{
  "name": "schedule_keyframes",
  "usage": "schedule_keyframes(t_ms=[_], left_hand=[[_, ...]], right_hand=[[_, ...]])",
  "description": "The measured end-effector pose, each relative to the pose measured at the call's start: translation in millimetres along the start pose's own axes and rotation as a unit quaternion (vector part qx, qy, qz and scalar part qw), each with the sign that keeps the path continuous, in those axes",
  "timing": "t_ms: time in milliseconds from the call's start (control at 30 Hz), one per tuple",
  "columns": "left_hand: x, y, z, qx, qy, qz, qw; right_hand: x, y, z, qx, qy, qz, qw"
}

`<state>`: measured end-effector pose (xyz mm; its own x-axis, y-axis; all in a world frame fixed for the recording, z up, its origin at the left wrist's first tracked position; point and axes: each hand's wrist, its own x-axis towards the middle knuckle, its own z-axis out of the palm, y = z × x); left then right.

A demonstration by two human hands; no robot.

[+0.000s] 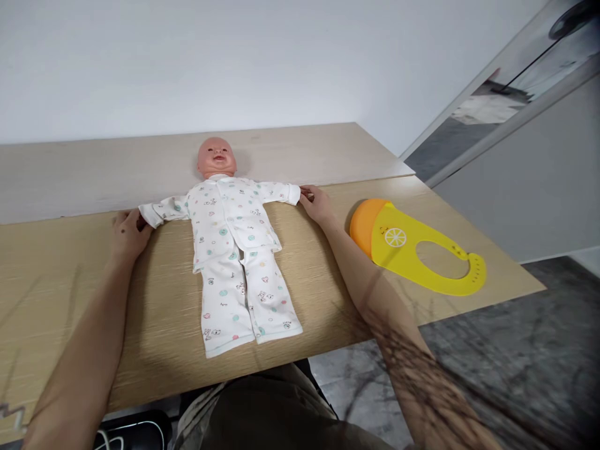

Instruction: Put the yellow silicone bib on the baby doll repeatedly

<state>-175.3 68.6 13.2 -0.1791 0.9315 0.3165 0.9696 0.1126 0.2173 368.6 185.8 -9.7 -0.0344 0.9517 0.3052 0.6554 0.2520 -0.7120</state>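
At the nearest edge, dark trousered legs (262,412) are seen below the table, with a black object (135,434) and a loop of white cable (105,440) beside them at the lower left. Bare forearms are extended over the wood-toned tabletop (164,325) from both sides; the right one is crossed by thin, dark, blurred streaks whose nature cannot be told.

Between the forearms, white patterned trousers (225,294) are worn by a doll (217,157), which is laid on its back with its legs pointed toward the near edge and slightly parted. The waist of the trousers is overlapped by a matching patterned top (229,219), and both sleeves are spread outward.

To the right, just beyond the right forearm, a yellow bib (412,250) is laid flat, its orange pocket (363,225) turned toward the doll and its neck loop toward the table's right end.

The left sleeve cuff, as viewed, is held by the left hand (129,231), and the opposite cuff by the right hand (316,201); both hands are narrowed, with fingertips gathered at the fabric's edge.

Farther back, the doll's head is rested on a paler board (304,150), which is backed by a white wall (210,62). At the far right, a grey panel (525,169) is seen.
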Motion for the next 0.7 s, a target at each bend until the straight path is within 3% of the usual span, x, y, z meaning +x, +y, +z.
schedule_keyframes(t_ms=[167, 400, 700], left_hand=[[-2, 10, -3.0, 0.020, 0.002, -0.009, 1.000], [0, 7, -2.4, 0.017, 0.013, 0.003, 1.000], [-2, 12, -10.5, 0.000, 0.011, 0.000, 1.000]], right_hand=[[1, 2, 2, 0.006, 0.004, 0.006, 1.000], [2, 4, 2, 0.010, -0.004, 0.001, 1.000], [1, 7, 6, -0.072, -0.019, -0.068, 0.995]])
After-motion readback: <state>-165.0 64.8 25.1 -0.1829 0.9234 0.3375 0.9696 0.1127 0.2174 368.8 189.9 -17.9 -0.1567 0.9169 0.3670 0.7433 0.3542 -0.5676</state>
